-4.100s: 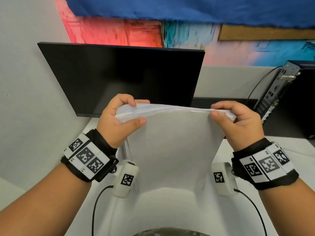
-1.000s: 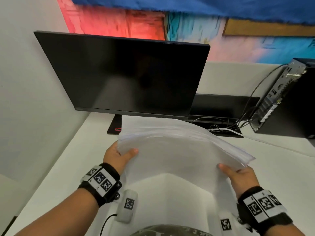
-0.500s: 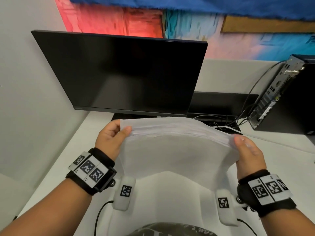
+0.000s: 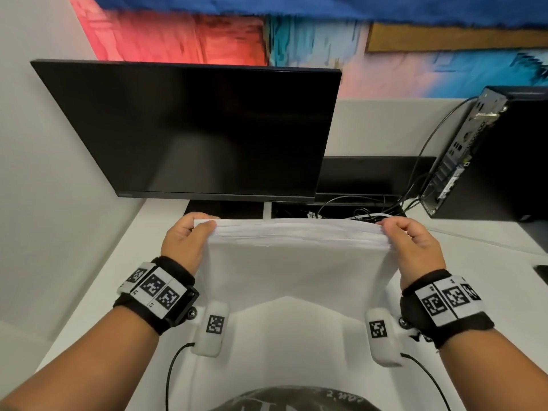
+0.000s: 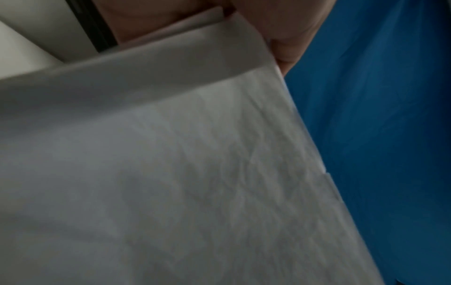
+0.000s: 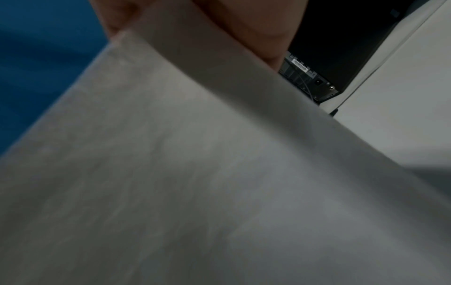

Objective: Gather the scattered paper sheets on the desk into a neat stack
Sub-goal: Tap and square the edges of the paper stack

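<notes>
A stack of white paper sheets stands upright over the white desk, its top edge facing me. My left hand pinches the stack's upper left corner and my right hand pinches the upper right corner. The lower edge of the sheets is hidden behind their own face. Both wrist views are filled by the paper stack, with my left hand and my right hand curled over its edge at the top.
A black monitor stands close behind the sheets. At the right are a black computer case and tangled cables. A dark object lies at the desk's right edge. A grey wall closes off the left.
One second ago the stack lay tilted almost flat, held from below. Both hands have since raised it upright and shifted their grip to its top corners.
</notes>
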Tool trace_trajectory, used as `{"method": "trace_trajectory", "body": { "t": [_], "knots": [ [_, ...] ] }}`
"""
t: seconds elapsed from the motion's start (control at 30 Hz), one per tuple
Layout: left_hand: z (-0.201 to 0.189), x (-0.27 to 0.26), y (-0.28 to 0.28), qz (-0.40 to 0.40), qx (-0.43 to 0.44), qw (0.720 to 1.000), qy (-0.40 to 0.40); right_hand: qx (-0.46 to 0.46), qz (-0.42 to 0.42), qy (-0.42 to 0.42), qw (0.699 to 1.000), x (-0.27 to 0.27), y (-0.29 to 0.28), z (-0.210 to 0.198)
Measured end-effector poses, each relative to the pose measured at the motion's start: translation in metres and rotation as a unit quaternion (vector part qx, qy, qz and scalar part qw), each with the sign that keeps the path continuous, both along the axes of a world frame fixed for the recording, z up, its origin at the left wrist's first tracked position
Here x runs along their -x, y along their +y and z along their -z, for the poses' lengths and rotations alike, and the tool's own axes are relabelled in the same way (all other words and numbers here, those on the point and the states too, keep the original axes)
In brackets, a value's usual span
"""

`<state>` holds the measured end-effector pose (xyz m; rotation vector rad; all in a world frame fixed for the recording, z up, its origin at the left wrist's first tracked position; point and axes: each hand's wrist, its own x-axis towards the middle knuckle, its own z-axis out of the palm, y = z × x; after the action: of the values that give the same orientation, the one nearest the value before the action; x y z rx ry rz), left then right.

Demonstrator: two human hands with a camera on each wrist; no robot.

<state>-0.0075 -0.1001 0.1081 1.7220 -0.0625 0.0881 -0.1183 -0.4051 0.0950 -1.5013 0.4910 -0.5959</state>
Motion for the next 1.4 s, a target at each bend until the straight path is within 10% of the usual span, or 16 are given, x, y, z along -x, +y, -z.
{"method": "trace_trajectory", "body": {
  "t": [0.4,0.8,0.93,1.17,1.4],
  "knots": [
    [0.049,0.002,0.009,0.068,0.092,0.985,0.131,-0.061,-0.130,-0.028,0.989,0.013,-0.009,0.044],
    [0.040,0.013,-0.005,-0.025,-0.055,0.991,0.122,-0.093,-0.225,0.028,0.970,0.019,-0.008,0.043],
    [0.038,0.011,-0.007,-0.011,-0.038,0.991,0.132,0.034,-0.151,0.133,0.979,0.016,0.001,0.043],
    [0.029,0.012,0.000,0.001,0.000,0.996,0.091,-0.035,0.015,0.061,0.997,0.011,0.016,0.017],
    [0.021,-0.005,0.028,0.033,-0.047,0.998,-0.003,0.005,-0.096,-0.028,0.995,0.017,-0.006,0.010]
  ]
}}
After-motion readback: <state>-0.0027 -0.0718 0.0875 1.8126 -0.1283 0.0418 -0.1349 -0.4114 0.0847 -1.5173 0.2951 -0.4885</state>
